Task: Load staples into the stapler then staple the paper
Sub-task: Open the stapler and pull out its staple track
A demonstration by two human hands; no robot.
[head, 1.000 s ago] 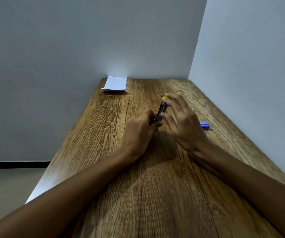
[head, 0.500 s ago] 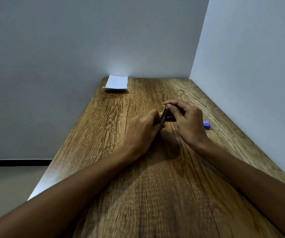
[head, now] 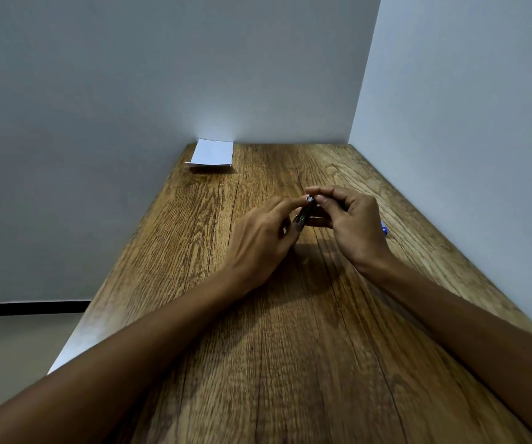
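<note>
Stapler [head: 303, 216], dark and slim, held above the middle of the wooden desk [head: 290, 347] between both hands, its long axis tilted with the far end raised. Left hand [head: 258, 245]: back of the hand toward the camera, forefinger stretched along the left side of the stapler up to its raised end, remaining fingers curled under the lower part; the grip closes round the stapler's near end. Right hand [head: 354, 229]: thumb and forefinger meet at the raised tip in a tight pinch, other fingers bent beneath, touching the stapler's right side. A small pale piece shows at the pinched tip; whether it is a strip of staples or part of the stapler cannot be told. The stapler's body is largely hidden by the fingers, so its open or closed condition cannot be told either. Both forearms reach in from the near edge, and the hands cast a shadow on the wood just below them.

Paper [head: 212, 153]: white folded sheet lying flat at the far left corner of the desk, against the back wall, well apart from the hands. Blue object [head: 384, 228]: small, resting on the desk just behind the right hand, mostly concealed by it. Grey walls enclose the desk at the back and on the right.
</note>
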